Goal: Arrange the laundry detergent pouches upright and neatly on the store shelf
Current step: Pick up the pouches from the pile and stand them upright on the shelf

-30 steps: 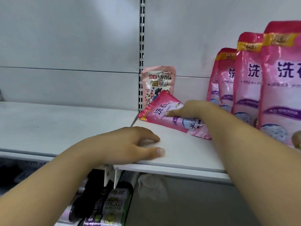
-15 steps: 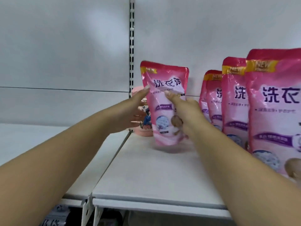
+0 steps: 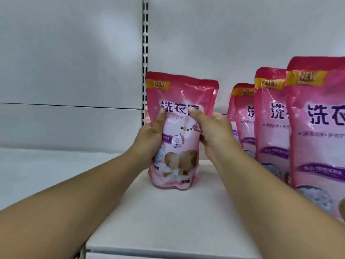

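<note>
A pink detergent pouch stands upright on the white shelf, near the back panel. My left hand grips its left side, thumb on the front. My right hand grips its right side, thumb pressed on the printed label. To the right, three more pink pouches stand upright in a row: a far one, a middle one and the nearest one, partly cut off by the frame edge. A smaller pink pouch behind the held one is almost fully hidden.
A slotted metal upright runs down the grey back panel just behind the held pouch. A second white shelf board lies to the left, with a seam between the two boards. The shelf's front edge is at the bottom.
The pouch lay tilted on the shelf under my right hand; both hands have since taken it and stood it upright. My left hand left the shelf edge. The view moved closer.
</note>
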